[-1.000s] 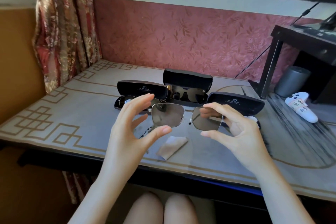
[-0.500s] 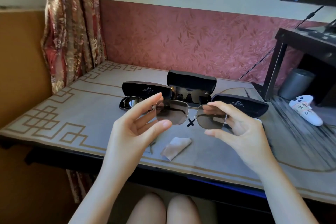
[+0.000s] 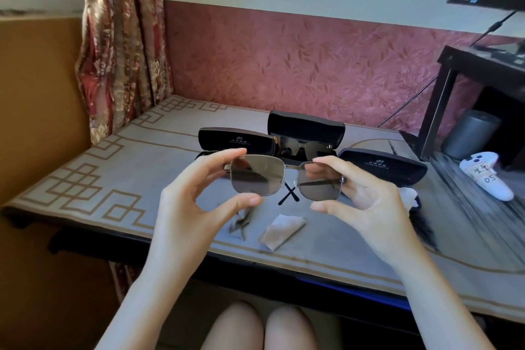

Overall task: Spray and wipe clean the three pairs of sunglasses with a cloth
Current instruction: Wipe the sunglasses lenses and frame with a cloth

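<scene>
I hold a pair of metal-framed sunglasses (image 3: 285,179) with grey square lenses up above the table, temples folded and crossed behind. My left hand (image 3: 196,202) pinches the left lens rim between thumb and fingers. My right hand (image 3: 360,202) pinches the right lens rim the same way. A small folded grey cloth (image 3: 281,229) lies on the table just below the glasses. Behind them, a second dark pair (image 3: 301,149) rests in an open black case (image 3: 306,125). No spray bottle shows clearly.
Two more black cases stand open on the patterned table mat (image 3: 113,167): one at the left (image 3: 235,140), one at the right (image 3: 383,165). A white game controller (image 3: 488,176) lies at far right beside a dark stand (image 3: 466,88). A curtain (image 3: 119,45) hangs at the left.
The sunglasses have been raised slightly and held more level in front of me; their temples are now folded and crossed. Both hands keep their pinch on the lens rims.
</scene>
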